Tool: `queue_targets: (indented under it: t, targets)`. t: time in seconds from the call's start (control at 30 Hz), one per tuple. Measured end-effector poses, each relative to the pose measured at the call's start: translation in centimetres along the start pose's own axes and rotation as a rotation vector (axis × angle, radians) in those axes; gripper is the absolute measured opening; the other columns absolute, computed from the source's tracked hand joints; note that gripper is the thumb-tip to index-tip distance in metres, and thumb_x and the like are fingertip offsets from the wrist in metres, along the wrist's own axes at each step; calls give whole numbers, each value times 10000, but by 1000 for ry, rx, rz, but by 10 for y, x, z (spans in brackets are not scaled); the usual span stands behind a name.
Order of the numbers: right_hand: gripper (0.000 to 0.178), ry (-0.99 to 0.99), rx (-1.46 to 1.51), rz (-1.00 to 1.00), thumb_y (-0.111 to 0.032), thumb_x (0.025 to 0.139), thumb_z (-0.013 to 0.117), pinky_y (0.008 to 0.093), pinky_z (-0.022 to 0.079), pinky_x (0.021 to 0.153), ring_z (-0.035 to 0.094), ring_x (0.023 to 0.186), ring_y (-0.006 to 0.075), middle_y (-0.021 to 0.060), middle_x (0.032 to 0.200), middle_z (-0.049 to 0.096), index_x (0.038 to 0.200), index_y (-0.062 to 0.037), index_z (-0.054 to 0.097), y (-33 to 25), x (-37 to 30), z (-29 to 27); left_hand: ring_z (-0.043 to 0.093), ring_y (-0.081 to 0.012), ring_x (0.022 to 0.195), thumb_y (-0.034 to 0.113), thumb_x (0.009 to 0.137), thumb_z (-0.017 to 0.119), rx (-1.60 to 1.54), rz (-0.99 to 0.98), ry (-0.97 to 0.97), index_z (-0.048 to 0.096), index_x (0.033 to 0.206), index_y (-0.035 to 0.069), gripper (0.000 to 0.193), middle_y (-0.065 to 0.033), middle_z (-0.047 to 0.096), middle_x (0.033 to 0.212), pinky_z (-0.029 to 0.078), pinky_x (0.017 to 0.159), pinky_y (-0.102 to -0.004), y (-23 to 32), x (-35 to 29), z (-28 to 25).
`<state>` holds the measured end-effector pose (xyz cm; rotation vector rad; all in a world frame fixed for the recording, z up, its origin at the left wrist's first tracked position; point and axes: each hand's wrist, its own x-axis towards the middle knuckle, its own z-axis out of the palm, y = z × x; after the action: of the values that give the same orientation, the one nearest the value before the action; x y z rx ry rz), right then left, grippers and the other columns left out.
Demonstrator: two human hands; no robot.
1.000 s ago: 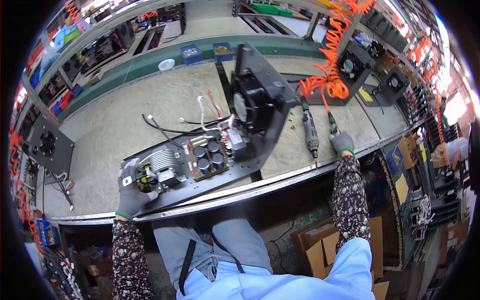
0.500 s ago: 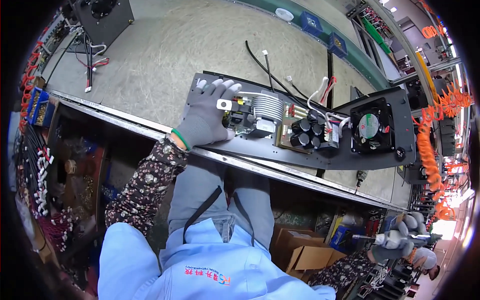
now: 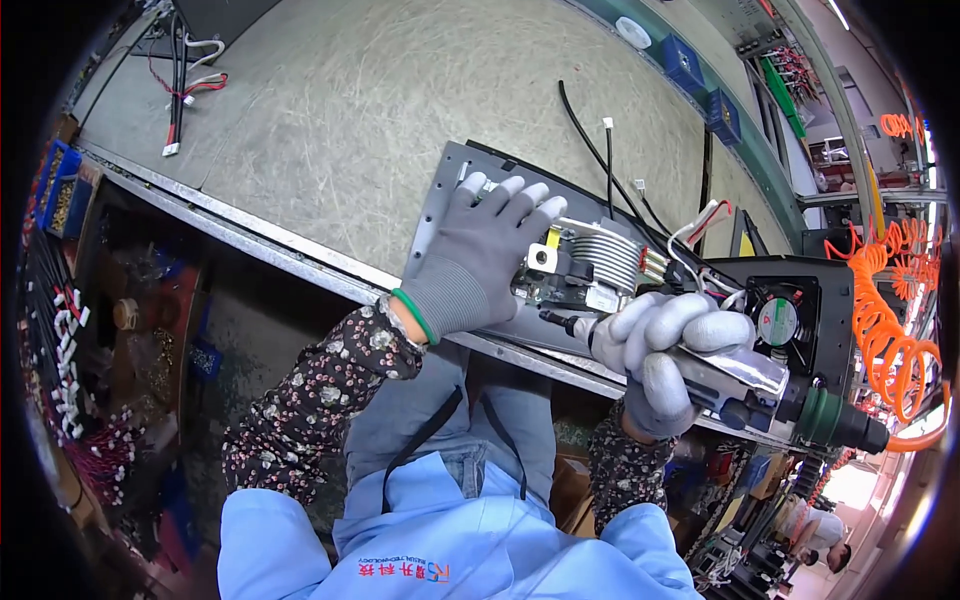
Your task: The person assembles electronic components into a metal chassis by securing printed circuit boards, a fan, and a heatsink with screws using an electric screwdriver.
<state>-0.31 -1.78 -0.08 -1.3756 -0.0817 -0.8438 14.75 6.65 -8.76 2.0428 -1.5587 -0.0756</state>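
My left hand (image 3: 478, 258), in a grey glove with pale fingertips, lies with fingers outstretched over the left part of a dark metal panel (image 3: 437, 200). Beside its thumb and fingertips is a circuit board assembly with a silvery wire-wound coil (image 3: 606, 258). A black fan (image 3: 782, 322) is mounted at the panel's right end. My gloved right hand (image 3: 665, 340) is wrapped round an air screwdriver (image 3: 755, 378), held sideways over the panel's near edge. Its bit points left, close to the near side of the board, by my left thumb. Whether the tip touches anything, I cannot tell.
An orange coiled air hose (image 3: 880, 310) hangs at the right. Black cables (image 3: 590, 125) stick out behind the panel. Blue bins (image 3: 682, 65) line the far rail; another blue bin of small hardware (image 3: 62, 195) sits at the left. Loose wires (image 3: 180, 95) lie at the far left.
My right hand has brought the air screwdriver from the lower right up to the panel. The panel and my left hand appear further right in view, partly because the view has shifted.
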Motion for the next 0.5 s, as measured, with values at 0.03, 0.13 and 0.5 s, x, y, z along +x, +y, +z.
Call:
queue_targets:
  t: [0.03,0.13,0.5]
  targets:
    - [353,5,-5,7,104,737,629,370,533,627,593,718,250,144,832,566,1017,-35,465,4,0,2,359,-281,1303,203,608,687,-8,0,-6,384,1355,109,812,-115,425,1353,187,1098,-478,1,0,-2]
    - [336,-30,-215,86,94,742,619,319,533,653,611,742,206,141,883,599,1006,-54,471,19,-5,-9,360,-275,1303,211,598,711,-2,5,-22,382,1355,107,832,-110,427,1351,202,1091,-478,2,1,-5]
    - [297,37,-404,169,90,715,624,332,523,720,619,770,179,131,874,639,944,-56,505,17,-5,-8,372,-275,1284,221,591,725,25,17,-13,395,1334,90,824,-111,440,1326,226,1068,-483,2,1,-1]
